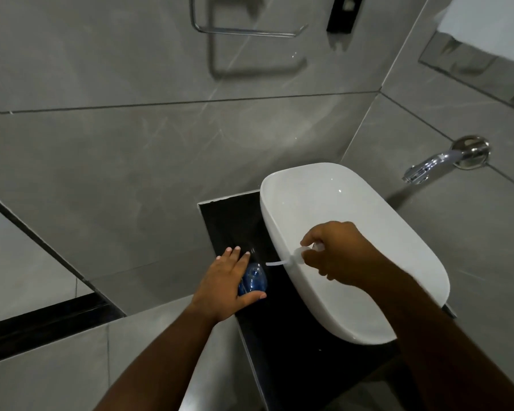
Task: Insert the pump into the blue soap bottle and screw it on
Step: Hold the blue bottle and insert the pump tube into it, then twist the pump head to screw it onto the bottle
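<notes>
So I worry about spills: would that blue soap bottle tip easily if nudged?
Probably somewhat. The blue soap bottle stands upright on the narrow dark counter near its edge, so a push could topple it. The left hand grips it, which should steady it. Its clear plastic looks light and maybe slippery.
</notes>
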A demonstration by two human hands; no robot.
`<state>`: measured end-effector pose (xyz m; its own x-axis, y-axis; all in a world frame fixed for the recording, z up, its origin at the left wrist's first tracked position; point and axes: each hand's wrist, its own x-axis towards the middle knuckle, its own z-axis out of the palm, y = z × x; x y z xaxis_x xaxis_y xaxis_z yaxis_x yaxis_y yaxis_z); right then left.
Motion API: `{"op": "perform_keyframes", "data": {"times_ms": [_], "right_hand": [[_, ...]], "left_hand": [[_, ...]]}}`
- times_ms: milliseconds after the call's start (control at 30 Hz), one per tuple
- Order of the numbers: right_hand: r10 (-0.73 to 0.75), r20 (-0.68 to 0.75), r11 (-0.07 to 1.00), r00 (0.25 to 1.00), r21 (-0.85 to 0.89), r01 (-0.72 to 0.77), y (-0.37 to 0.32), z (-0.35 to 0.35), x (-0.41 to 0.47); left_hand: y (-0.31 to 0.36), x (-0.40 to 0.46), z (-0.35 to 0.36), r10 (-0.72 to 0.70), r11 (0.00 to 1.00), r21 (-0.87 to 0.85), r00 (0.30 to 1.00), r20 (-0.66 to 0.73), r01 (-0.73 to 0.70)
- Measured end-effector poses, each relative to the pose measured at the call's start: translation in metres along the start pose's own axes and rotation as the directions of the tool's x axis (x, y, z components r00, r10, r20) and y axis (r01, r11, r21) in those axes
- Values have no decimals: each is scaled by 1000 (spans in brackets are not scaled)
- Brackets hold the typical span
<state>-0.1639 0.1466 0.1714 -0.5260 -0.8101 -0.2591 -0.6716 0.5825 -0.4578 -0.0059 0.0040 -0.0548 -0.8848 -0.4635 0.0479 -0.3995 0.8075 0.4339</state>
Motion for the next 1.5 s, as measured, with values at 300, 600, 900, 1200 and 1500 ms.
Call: {"op": "perform_keyframes", "data": {"times_ms": [300, 600, 900, 1200, 1500], "right_hand": [[-28, 198, 991, 980, -119, 53, -37, 12, 21], [-15, 257, 964, 966, -252, 82, -37, 85, 60], [-140, 255, 989, 957, 88, 121, 22, 102, 51], [-44, 64, 929, 997, 370, 17, 29, 133, 45], [-175, 60, 939, 983, 311, 149, 42, 144, 54]], "left_hand": [[-2, 0, 3, 47, 996, 82, 998, -40, -43], [2, 1, 3, 24, 998, 65, 999, -43, -21], [-1, 0, 3, 27, 999, 44, 998, -56, -25], [0, 0, 3, 14, 999, 32, 998, -66, -12], [1, 1, 1, 12, 1000, 19, 999, -37, -12]]}}
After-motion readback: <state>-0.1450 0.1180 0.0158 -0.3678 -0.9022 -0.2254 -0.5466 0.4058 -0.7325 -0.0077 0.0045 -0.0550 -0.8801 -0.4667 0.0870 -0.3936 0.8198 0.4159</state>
